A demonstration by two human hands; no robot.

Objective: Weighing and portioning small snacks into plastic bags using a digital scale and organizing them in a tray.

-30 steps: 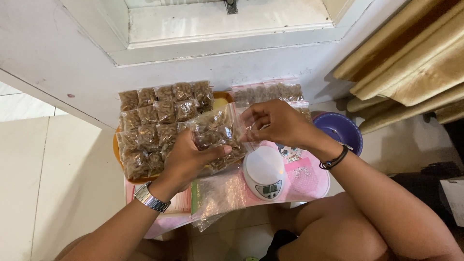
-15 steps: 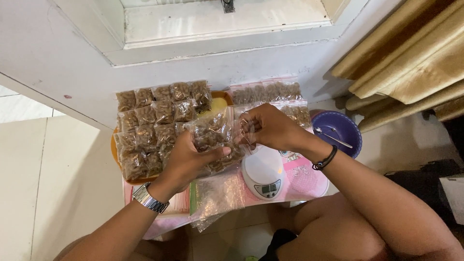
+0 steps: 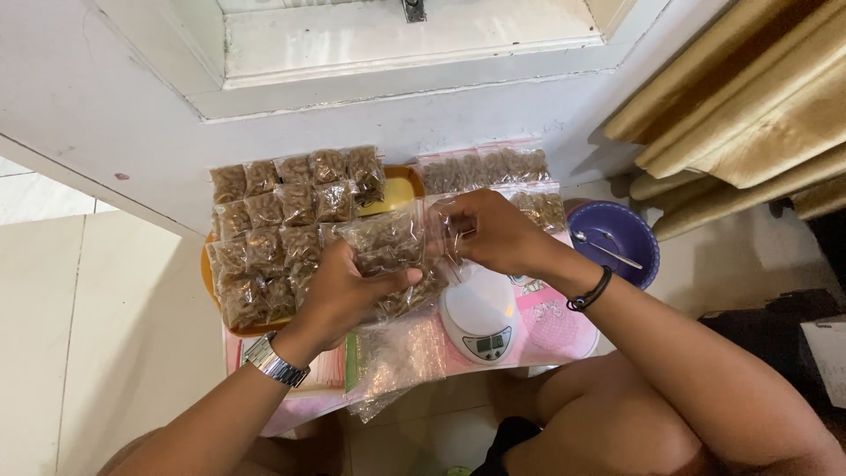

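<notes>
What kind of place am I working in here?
Probably a home floor used for packing snacks by hand: a small white kitchen scale on a low pink table, rows of filled snack packets on an orange tray, a white door behind.

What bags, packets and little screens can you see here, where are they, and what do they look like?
Small clear plastic bag of brown snacks: held between left hand and right hand.
Rows of filled clear packets: left, on an orange tray.
More filled packets: behind the right hand.
Empty clear bags: front, crinkly pile.
Round white kitchen scale: small grey screen.
</notes>
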